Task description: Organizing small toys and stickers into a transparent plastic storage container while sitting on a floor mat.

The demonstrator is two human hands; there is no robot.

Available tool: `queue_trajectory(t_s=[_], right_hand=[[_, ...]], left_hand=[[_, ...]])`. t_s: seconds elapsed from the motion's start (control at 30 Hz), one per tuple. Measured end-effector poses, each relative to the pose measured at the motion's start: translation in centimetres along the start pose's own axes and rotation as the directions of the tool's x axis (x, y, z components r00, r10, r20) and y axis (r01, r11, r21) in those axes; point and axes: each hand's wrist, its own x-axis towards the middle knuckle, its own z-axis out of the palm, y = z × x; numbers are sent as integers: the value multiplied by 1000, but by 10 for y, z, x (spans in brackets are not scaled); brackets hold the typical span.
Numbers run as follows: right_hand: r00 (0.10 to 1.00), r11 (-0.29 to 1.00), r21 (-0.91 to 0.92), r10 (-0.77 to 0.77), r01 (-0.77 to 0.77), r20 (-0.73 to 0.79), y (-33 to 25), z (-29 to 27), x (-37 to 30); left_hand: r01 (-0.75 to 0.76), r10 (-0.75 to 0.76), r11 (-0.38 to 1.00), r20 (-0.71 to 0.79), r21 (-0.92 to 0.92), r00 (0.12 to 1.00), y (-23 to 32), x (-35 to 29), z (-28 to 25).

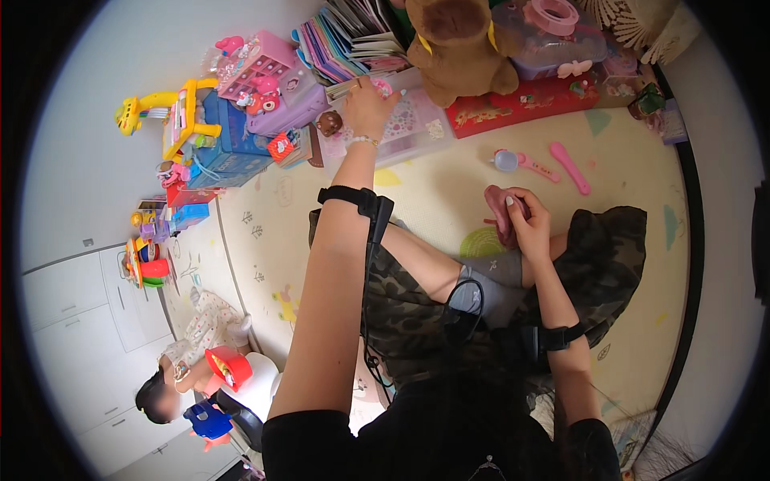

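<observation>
My left hand [369, 103] reaches far forward onto a clear plastic box [417, 124] with pink stickers on its lid, and its fingers close on a small pink item at the box's far edge. My right hand [529, 224] rests near my knee and grips a dark pink soft object [499, 215]. Black straps wrap both forearms. I sit on a pale yellow play mat [449, 192] in camouflage trousers.
A brown teddy bear [457, 44] sits behind the box beside a stack of picture books [345, 40]. A red flat box [521, 104], pink toy spoons [569, 167], and colourful toys [233, 112] line the wall. A small child [200, 377] plays at lower left.
</observation>
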Motion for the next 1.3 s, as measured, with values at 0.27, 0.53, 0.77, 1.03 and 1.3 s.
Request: queue_trajectory(t_s=[0.27, 0.53, 0.77, 1.03, 1.3], right_hand=[[998, 993, 96, 67, -68, 11, 12, 2, 1], [993, 961, 265, 99, -77, -71, 20, -3, 2], [985, 980, 197, 64, -32, -157, 29, -11, 10], [983, 986, 162, 79, -52, -167, 38, -21, 9], [998, 999, 28, -26, 28, -62, 37, -17, 3]], left_hand=[[-47, 47, 999, 7, 6, 999, 2, -5, -2], [-231, 226, 966, -55, -118, 973, -83, -15, -87], [94, -46, 928, 140, -360, 989, -227, -115, -102], [53, -22, 997, 446, -56, 895, -236, -232, -49], [369, -324, 899, 209, -235, 922, -219, -245, -40]])
